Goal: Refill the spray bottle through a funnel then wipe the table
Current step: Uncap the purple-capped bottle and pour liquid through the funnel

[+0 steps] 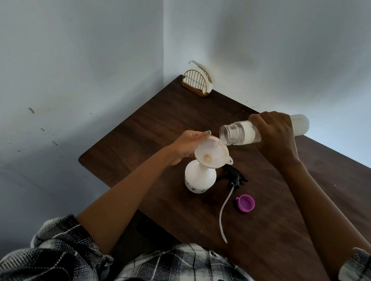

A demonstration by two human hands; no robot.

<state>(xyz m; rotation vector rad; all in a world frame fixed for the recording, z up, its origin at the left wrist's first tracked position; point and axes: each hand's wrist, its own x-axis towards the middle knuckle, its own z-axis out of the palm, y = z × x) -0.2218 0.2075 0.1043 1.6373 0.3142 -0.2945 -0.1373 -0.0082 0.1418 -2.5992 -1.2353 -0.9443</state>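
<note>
Spray bottle stood upright mid-surface, funnel seated in its neck. Left grip pinched the funnel rim. Right grip clasped the refill bottle, long axis near level, mouth just above the funnel's right edge, thin stream falling in.

Soft, dim daylight falls evenly; faint shadows smudge the wall, and wide-angle distortion bends the edges.

Dark wooden table pushed into corner at 12 o'clock. Two pale blue walls, left one with small marks. Soft daylight.
</note>
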